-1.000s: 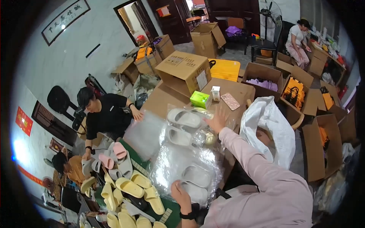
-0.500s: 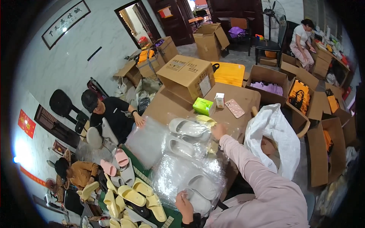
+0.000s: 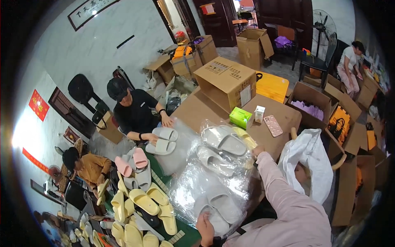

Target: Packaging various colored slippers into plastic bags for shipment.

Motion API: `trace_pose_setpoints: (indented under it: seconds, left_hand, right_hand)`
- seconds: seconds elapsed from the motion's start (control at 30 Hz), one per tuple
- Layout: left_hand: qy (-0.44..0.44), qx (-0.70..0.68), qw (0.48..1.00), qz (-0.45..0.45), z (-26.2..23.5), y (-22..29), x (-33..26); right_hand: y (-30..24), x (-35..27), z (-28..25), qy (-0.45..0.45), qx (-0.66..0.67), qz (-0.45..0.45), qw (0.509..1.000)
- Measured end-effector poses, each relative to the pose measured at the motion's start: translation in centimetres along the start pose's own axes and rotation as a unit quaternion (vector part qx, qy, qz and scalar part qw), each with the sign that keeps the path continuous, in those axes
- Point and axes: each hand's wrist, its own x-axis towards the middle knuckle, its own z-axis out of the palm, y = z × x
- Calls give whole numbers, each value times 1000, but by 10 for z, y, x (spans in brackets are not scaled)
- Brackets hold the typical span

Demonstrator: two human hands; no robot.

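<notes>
My left hand is at the near edge of a clear plastic bag holding a pair of grey slippers. Its thumb lies along the nearer slipper and the fingers are curled, partly hidden. My right hand is closed at the far right edge of the bagged slippers, beside a yellow slipper; its fingertips are hidden. Between my hands, more grey slippers lie in shiny clear plastic. Across the table, a co-worker in black holds another grey pair over a stack of clear bags.
Loose yellow slippers and pink slippers are piled at the left. A cardboard box, green packet and pink phone stand or lie at the back. A white sack and open cartons are at the right.
The co-worker in black has brought the grey pair from the left over the stack of bags. The view has turned left, shifting the scene rightward. My hands stay at the bagged slippers.
</notes>
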Motion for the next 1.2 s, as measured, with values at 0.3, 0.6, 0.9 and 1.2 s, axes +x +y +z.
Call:
trace_pose_setpoints:
  seconds: [0.3,0.6,0.9,1.2]
  left_hand:
    - [-26,3,999,35,17,-11,4]
    - [79,186,973,117,-7,22,17]
    - [121,-80,984,107,-15,-4,43]
    - [-12,-162,984,71,1,-20,49]
  right_hand:
    - [-19,-75,-53,179,169,160,956]
    - [-116,-136,-180,456,246,-212,829]
    - [-201,-272,-239,407,186,-532,719]
    - [-241,-305,-115,212,303,-394,842]
